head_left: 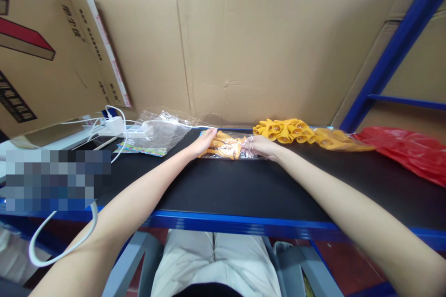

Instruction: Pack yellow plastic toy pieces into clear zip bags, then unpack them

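A clear plastic bag [226, 154] with orange-yellow pieces [226, 143] inside lies across the black tabletop in front of me. My left hand [205, 143] is closed on its left end, the thumb side along the top. At the other end, my right hand [260, 146] pinches the crinkled plastic, its fingertips partly hidden by the film. Just beyond my right hand sits a pile of yellow plastic pieces with flared, cup-like ends [284, 132]. What exactly the bagged pieces are is hard to tell through the shiny film.
Empty clear bags [160, 130] with a colourful printed edge lie to the left, near a white power strip [139, 131] and cables. A red plastic bag [400, 146] lies far right. Cardboard [278, 55] walls the back; a blue rack post [393, 51] slants at right.
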`<action>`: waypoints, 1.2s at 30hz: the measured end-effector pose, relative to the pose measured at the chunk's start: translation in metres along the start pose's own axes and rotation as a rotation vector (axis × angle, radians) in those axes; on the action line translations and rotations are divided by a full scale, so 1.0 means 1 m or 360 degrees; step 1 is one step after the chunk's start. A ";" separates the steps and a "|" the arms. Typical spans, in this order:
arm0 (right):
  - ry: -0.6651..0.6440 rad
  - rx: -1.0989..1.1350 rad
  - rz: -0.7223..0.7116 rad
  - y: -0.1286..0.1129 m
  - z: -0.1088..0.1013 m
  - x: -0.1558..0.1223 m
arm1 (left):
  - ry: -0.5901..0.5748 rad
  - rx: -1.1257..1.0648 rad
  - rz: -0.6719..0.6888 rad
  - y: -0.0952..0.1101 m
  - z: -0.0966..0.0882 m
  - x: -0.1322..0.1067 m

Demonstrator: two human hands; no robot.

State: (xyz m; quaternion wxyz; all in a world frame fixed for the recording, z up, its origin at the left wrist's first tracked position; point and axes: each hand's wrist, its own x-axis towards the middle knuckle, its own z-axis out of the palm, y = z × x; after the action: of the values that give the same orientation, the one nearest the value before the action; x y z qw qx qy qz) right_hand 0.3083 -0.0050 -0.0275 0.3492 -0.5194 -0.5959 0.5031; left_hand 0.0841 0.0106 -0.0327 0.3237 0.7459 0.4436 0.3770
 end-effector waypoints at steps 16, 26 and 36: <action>0.0928 -0.1591 -0.0589 0.007 -0.052 0.014 | -0.0364 0.1194 0.0386 -0.007 -0.011 -0.001; 0.0550 -0.2103 -0.0293 0.017 -0.060 0.014 | -0.0297 0.1189 0.0392 -0.027 -0.020 0.010; 0.0425 -0.2157 -0.0212 0.010 -0.060 0.006 | -0.0211 0.1129 0.0401 -0.036 -0.028 0.014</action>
State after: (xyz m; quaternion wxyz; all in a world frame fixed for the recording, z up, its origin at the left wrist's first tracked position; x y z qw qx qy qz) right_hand 0.3664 0.0141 -0.0229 0.0484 -0.6428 -0.7612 -0.0708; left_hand 0.0497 0.0416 -0.0444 0.0246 0.8830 0.4295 0.1879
